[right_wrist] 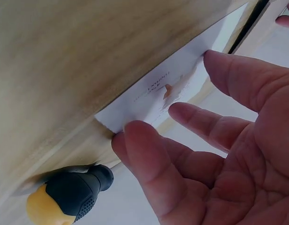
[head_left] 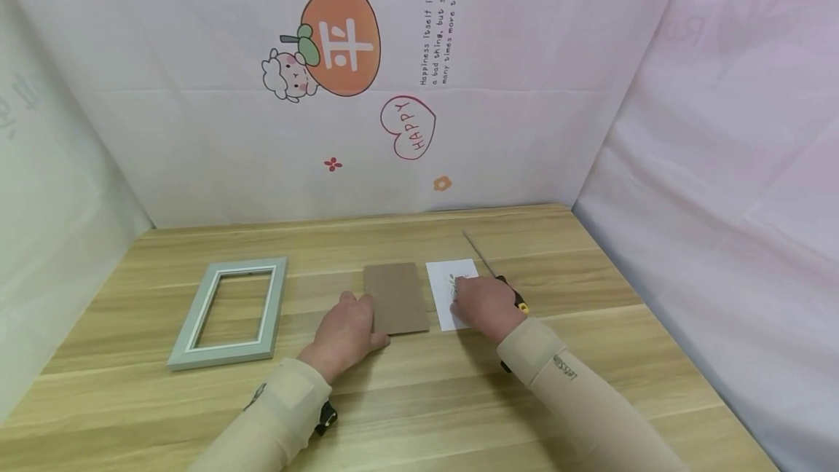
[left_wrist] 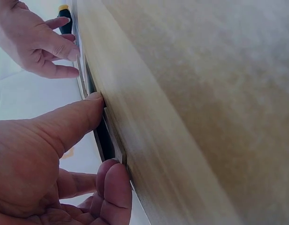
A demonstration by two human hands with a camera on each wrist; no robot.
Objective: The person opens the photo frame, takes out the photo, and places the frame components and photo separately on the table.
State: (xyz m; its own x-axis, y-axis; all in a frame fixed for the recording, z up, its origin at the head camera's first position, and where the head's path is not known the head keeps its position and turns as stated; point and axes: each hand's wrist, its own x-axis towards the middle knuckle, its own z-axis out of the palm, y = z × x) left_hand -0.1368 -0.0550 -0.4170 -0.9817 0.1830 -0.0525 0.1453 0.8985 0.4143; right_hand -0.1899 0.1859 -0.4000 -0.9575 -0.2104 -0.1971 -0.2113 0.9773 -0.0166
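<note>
Over the near left corner of a brown backing board (head_left: 396, 297), my left hand (head_left: 344, 333) grips the edges, thumb at the near edge and fingers at the left side. The left wrist view shows the thumb and curled fingertips at the board's thin edge (left_wrist: 115, 136), with a dark gap behind it. My right hand (head_left: 488, 304) is over a white card (head_left: 448, 314) printed with a small plant. Up close, its fingers are spread across the card (right_wrist: 140, 101), thumb at one side and fingertips near the opposite corner. The palm side of the left hand is hidden from the head view.
A pale grey-green picture frame (head_left: 280, 304) lies at the left. Between it and the board is a faint, clear pane (head_left: 317, 290). A screwdriver (head_left: 478, 252) with a black and yellow handle lies right of the card, partly behind my right hand. White printed cloth (head_left: 262, 159) surrounds the table.
</note>
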